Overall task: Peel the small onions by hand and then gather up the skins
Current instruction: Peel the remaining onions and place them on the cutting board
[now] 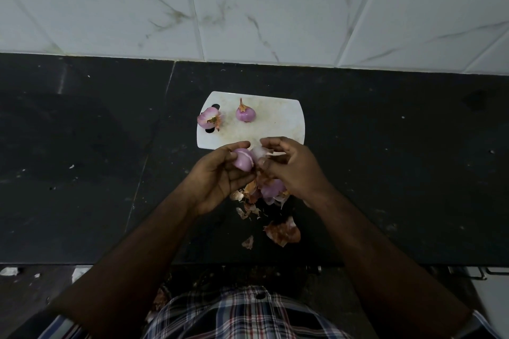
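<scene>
My left hand [217,173] grips a small purple onion [243,160] just in front of the white cutting board [275,121]. My right hand [292,165] pinches a pale strip of skin [260,153] that hangs off that onion. Two more small onions lie on the board: one at its left edge by the handle hole [209,118], one near the middle with its dry tip up [245,113]. Below my hands lies a heap of brown and purple skins [264,192]. A larger brown skin [283,232] and a small scrap [248,242] lie nearer to me.
The board sits on a black stone counter [96,159] against a white marbled tile wall [248,8]. The counter's front edge runs just above my checked shirt [248,316]. A drawer handle [482,274] shows at the lower right.
</scene>
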Available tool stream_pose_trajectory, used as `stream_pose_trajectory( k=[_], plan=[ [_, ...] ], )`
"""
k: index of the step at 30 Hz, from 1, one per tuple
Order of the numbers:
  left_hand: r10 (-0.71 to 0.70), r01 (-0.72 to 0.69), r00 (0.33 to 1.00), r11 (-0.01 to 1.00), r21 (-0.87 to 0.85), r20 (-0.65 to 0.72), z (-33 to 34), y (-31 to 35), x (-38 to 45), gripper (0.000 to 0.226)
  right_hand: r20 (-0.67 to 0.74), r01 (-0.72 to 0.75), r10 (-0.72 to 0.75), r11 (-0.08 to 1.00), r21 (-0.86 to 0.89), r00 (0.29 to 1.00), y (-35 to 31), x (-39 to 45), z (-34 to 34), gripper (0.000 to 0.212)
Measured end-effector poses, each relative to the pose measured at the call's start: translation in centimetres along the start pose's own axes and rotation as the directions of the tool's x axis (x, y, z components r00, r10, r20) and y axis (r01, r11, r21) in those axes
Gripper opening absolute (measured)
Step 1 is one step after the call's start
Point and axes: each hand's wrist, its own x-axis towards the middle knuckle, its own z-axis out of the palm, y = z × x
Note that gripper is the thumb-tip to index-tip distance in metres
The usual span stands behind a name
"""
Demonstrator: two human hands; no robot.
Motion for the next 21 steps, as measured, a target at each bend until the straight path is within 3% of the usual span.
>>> stream_pose_trajectory(
  k=[5,9,11,14,18,21],
  plan=[
    [-0.05,0.051,0.998,0.999,0.014,-0.044,0.34,-0.22,-0.17,0.041,0.077,0.087,-0.08,0.992,-0.09,0.994,0.2,0.15,0.26,0.037],
    [-0.1,0.105,0.991,0.993,0.057,-0.089,0.37,-0.11,-0.1,0.05,0.174,0.108,-0.099,0.993,-0.041,0.98,-0.05,-0.12,0.27,0.065],
    [-0.119,0.128,0.987,0.988,0.089,-0.108,0.43,-0.1,-0.03,0.055,0.118,0.143,-0.131,0.985,-0.098,0.984,0.15,-0.14,0.61,0.062],
    [-0.141,0.153,0.984,0.982,0.113,-0.107,0.74,-0.09,-0.09,0.055,-0.023,0.142,-0.145,0.984,-0.103,0.989,0.14,-0.08,0.98,0.039],
    [-0.148,0.163,0.983,0.974,0.158,-0.104,0.73,-0.18,-0.1,0.055,0.045,0.11,-0.111,0.994,0.012,0.993,-0.05,-0.22,0.76,0.053],
    [-0.13,0.15,0.986,0.969,0.195,-0.108,0.76,-0.33,0.02,0.057,0.046,0.128,-0.125,0.989,-0.074,0.991,-0.03,-0.29,0.83,0.054]
  ],
)
